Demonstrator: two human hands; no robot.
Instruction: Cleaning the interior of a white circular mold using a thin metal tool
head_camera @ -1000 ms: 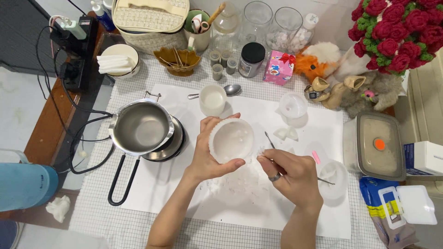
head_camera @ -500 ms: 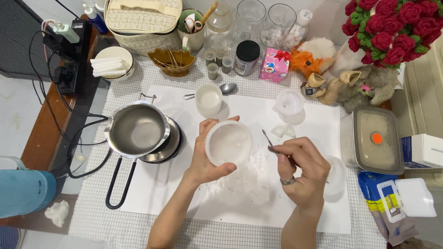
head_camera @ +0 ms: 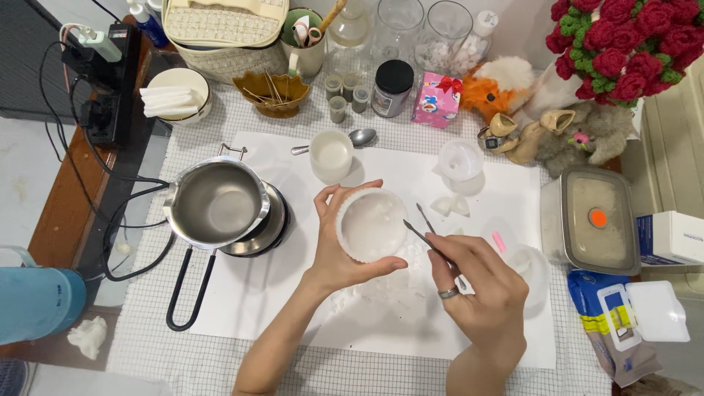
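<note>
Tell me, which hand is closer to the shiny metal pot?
Left. The left hand holds the white cup just beside the metal pot; the right hand is farther away, holding tweezers.

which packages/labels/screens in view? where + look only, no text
Pink box: back of table, by the dark-lidded jar; small, cube-like, red bow on top.
White carton: right edge, beside the lidded metal tin; rectangular, dark print on its side.
Blue pouch: front right corner; flat, blue and white, lying under a white lid.
No screens or signs in view.
</note>
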